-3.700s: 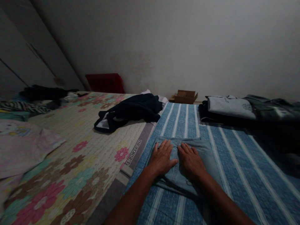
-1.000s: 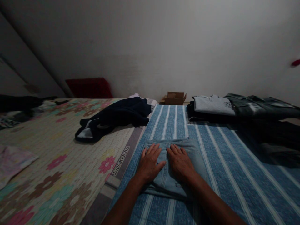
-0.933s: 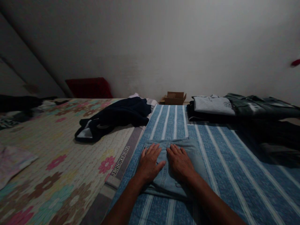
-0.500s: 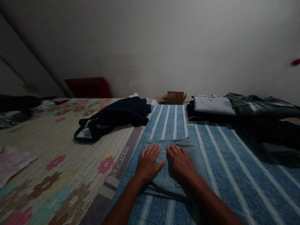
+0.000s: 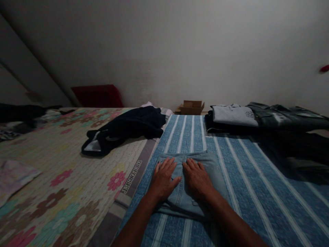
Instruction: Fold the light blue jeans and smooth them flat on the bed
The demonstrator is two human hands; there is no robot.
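Observation:
A folded pair of light blue jeans (image 5: 216, 171) lies on a blue striped sheet (image 5: 257, 192) in front of me. My left hand (image 5: 163, 180) rests flat on the left half of the jeans, fingers stretched out. My right hand (image 5: 196, 178) lies flat beside it on the right half, fingers also spread. Both palms press down on the denim and hold nothing.
A crumpled dark navy garment (image 5: 128, 128) lies on the floral sheet (image 5: 64, 164) to the left. Folded grey and dark clothes (image 5: 236, 116) are stacked at the back right. A small cardboard box (image 5: 191, 107) and a red cushion (image 5: 97, 96) sit by the wall.
Since the oldest frame the view has shifted to the right; both hands stay flat on the jeans in the same pose. Nothing visibly moved over the last second.

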